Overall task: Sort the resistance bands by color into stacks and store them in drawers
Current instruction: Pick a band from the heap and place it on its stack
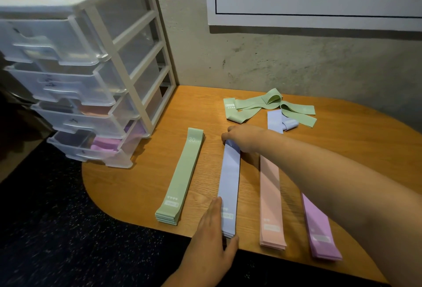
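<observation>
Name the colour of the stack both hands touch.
Pale periwinkle blue; head view shows the stack between left hand and right hand.

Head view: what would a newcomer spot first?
Four tidy colour stacks lie side by side on the table: green stack, blue stack, pink stack, purple stack, left to right. Both hands are on the blue one: the left hand flat against its near end, the right hand gripping its far end. Behind sits a loose tangle of green bands, and a clear drawer unit stands at the left.
</observation>
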